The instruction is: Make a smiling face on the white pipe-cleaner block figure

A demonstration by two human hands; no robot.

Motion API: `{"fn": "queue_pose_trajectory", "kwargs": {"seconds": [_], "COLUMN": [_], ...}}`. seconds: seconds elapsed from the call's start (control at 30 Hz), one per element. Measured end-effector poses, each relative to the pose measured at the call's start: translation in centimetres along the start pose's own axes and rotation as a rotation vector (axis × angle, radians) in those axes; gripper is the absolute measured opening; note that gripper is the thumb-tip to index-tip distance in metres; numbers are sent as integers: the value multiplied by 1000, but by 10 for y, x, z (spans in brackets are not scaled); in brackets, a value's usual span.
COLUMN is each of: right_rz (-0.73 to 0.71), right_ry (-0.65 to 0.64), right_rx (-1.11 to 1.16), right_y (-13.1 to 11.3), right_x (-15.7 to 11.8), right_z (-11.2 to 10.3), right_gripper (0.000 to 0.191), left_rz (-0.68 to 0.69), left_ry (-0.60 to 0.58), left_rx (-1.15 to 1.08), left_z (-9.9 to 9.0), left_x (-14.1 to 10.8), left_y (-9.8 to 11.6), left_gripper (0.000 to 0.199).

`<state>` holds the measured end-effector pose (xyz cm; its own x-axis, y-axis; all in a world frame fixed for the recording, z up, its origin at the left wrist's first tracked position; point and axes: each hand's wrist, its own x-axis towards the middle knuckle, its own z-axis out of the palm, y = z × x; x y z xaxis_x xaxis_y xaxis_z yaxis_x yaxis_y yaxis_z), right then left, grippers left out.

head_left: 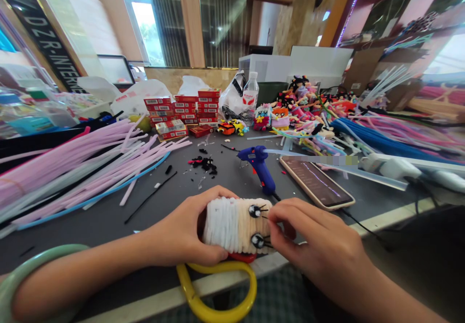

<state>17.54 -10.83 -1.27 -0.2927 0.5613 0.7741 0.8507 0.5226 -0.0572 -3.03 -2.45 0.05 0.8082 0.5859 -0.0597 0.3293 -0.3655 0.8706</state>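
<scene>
A small block wrapped in white and cream pipe cleaners (225,223) lies sideways near the table's front edge, two black-and-white eyes with dark lashes on its cream part. Around its left end my left hand (198,226) is closed, thumb below and fingers above. My right hand (308,231) pinches at the lashes beside the upper eye; what sits between its fingertips is too small to make out. Just under the block are scissors with yellow handles (250,284), partly hidden and jutting over the edge. Beyond it lies a blue glue gun (262,168).
Bundles of pink and white pipe cleaners (90,163) cover the left side. A phone (317,182) lies to the right. Black scraps (205,164) are scattered mid-table. Red boxes (185,110), a plastic bottle (250,95) and a heap of colourful dolls (305,100) stand behind.
</scene>
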Motion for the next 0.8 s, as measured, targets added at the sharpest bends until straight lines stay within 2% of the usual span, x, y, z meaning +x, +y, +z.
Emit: {"fn": "queue_pose_trajectory", "kwargs": {"seconds": [0.8], "right_rz": [31], "right_ry": [20], "right_rx": [18], "right_y": [-1], "right_x": [-1], "right_z": [3], "right_gripper": [18], "left_rz": [2], "left_ry": [11], "left_rx": [1], "left_z": [2], "left_x": [-1], "left_y": [0], "left_gripper": [53]}}
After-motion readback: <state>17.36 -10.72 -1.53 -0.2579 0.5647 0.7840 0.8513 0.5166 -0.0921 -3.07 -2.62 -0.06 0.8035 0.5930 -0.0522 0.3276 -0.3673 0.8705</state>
